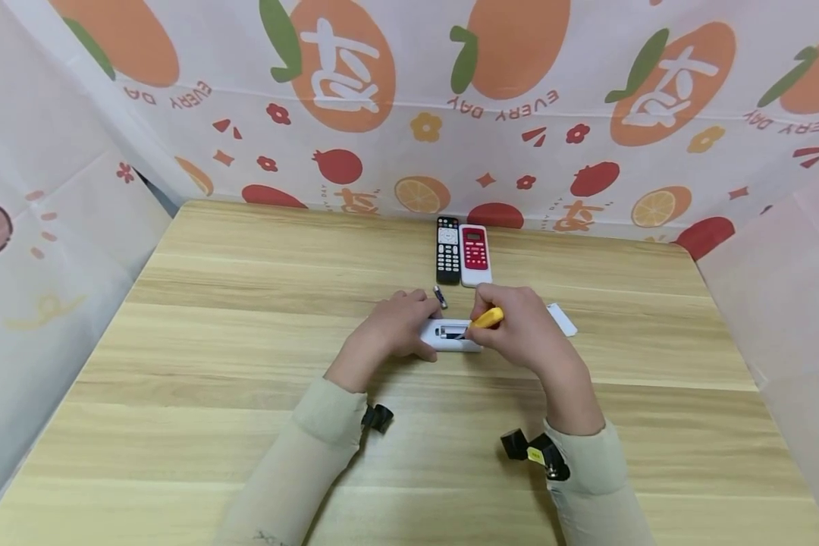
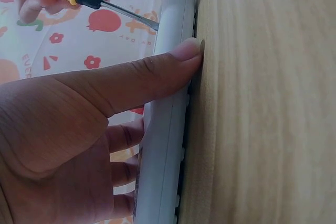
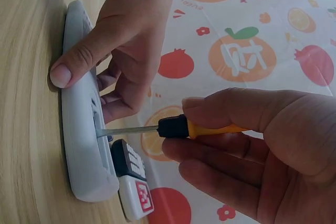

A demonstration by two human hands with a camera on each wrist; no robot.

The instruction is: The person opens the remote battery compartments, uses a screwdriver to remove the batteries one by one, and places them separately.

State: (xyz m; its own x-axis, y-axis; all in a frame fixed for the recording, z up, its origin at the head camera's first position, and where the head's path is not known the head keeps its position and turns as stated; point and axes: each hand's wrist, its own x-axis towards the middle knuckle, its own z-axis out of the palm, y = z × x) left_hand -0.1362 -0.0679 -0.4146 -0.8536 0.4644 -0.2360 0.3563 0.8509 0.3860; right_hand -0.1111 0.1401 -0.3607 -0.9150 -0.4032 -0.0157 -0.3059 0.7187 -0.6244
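A white remote control [image 1: 459,346] lies button side down on the table, its battery compartment uncovered. My left hand [image 1: 397,327] holds its left part, thumb along the near edge and fingers at the far side. In my right hand [image 1: 519,326] is a screwdriver [image 3: 173,127] with a yellow handle and black collar, pinched between thumb and fingers. The metal tip reaches into the compartment in the right wrist view. Inside it a dark battery [image 1: 453,334] with a silver end shows. One loose battery [image 1: 440,296] lies just beyond the remote.
A black remote [image 1: 448,250] and a white remote with a red face [image 1: 475,255] lie side by side at the table's back. To the right of my right hand is a white cover [image 1: 563,320]. A fruit-printed cloth [image 1: 382,167] hangs behind the table.
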